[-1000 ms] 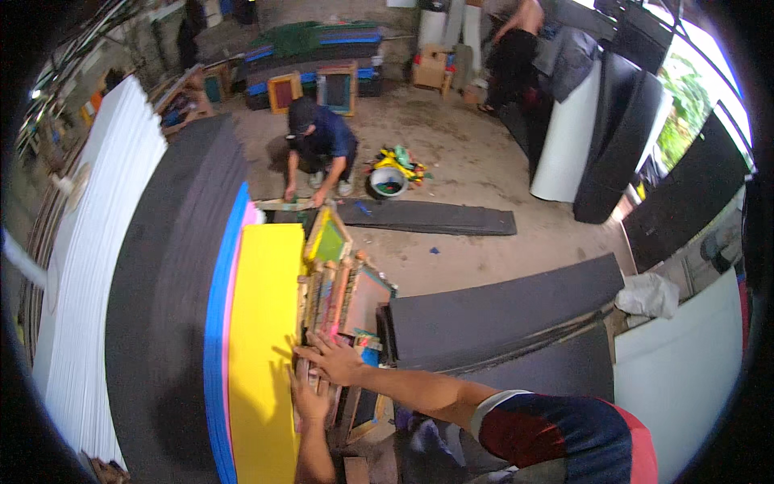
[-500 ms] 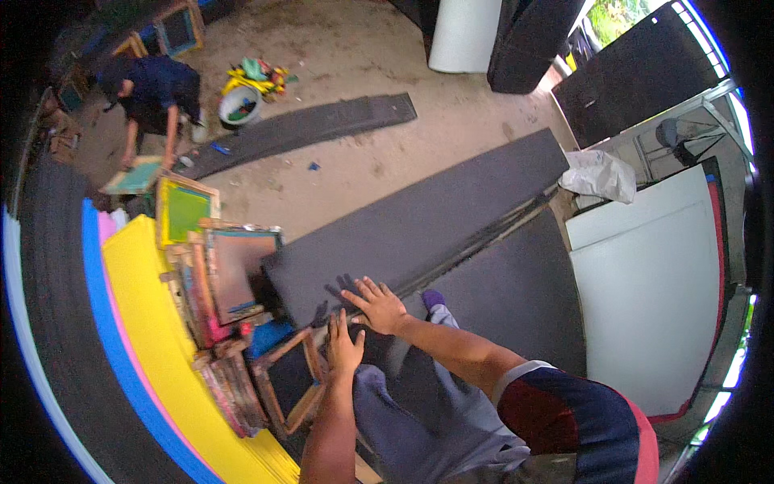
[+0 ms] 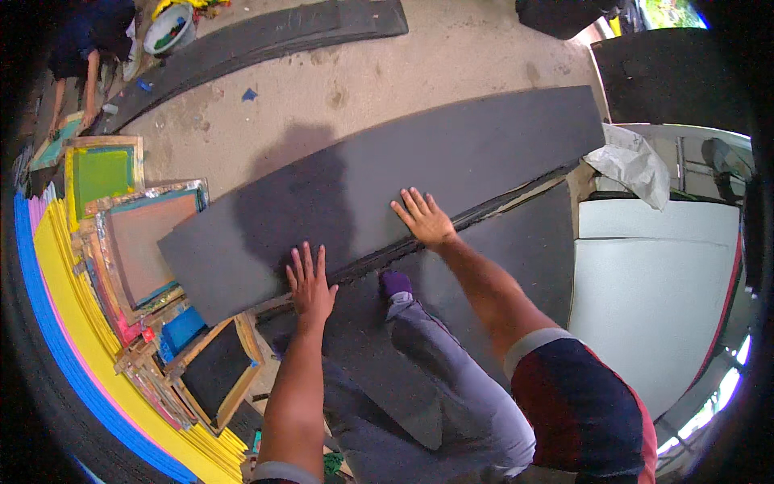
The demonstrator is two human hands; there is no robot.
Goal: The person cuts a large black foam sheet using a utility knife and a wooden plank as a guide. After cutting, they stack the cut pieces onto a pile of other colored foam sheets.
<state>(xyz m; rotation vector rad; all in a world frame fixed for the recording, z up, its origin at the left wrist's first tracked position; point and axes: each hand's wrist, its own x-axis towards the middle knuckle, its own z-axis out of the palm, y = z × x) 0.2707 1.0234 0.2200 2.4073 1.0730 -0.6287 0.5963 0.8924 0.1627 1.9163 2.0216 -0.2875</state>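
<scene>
A long stack of dark grey foam sheets (image 3: 451,153) lies across the floor in front of me. My left hand (image 3: 311,284) is spread at its near edge, towards the left end. Further right, my right hand (image 3: 422,218) rests with fingers apart on the top sheet, close to the same edge. Neither hand holds anything. My purple-socked foot (image 3: 395,284) is just short of the stack, on another dark sheet (image 3: 516,250) that lies on my side of it. A shadow falls over the top sheet beyond my left hand.
Wooden-framed screens (image 3: 153,242) lean at the left beside upright yellow sheets (image 3: 64,274) and blue ones. White sheets (image 3: 653,298) and a crumpled white sack (image 3: 633,165) are at the right. Another person (image 3: 89,40) bends at the far left, near a bucket (image 3: 171,31) and a second dark strip (image 3: 242,60).
My hands have moved apart; the right one is further right along the stack, the left one now spread flat at its edge. The view has shifted closer over the stack.
</scene>
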